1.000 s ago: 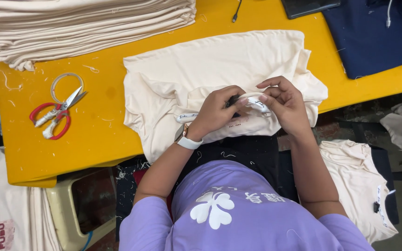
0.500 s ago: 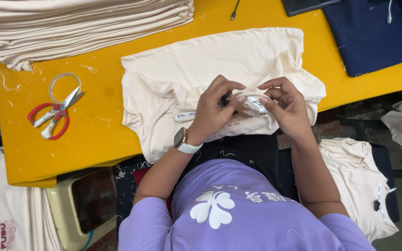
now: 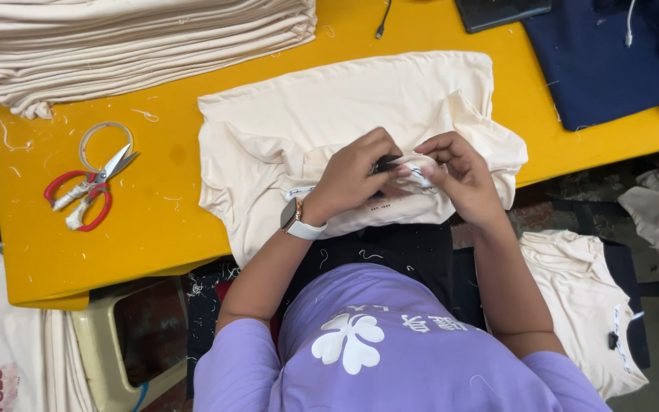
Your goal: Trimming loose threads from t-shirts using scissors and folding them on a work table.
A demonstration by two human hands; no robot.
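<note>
Cream shirt [image 3: 329, 114] is lying spread on the yellow bench [image 3: 154, 221], its near part hanging over the near edge toward the person's lap. Left hand [image 3: 356, 172] is closing around a bunched fold of the shirt at the near edge, fingers curled, with a small dark thing pinched at the fingertips; can't tell what it is. Right hand [image 3: 459, 179] is pinching the same fold just beside it, thumb and fingers closed on the fabric and a white label strip [image 3: 419, 174]. Both hands are nearly touching.

Open bench surface is sitting left of the shirt, between it and the red-handled scissors [image 3: 85, 191], which are lying with blades open, well apart from the hands. Stack of folded cream fabric [image 3: 131, 38] is filling the far left. Navy garment [image 3: 604, 61] is taking the far right corner, a dark tablet [image 3: 501, 11] at the far edge, a black cable end [image 3: 381, 23] beside it. Right of the shirt, only a narrow yellow strip is showing before the bench edge. More cream garments [image 3: 585, 297] are lying below on the right, a beige stool [image 3: 108, 358] near left.
</note>
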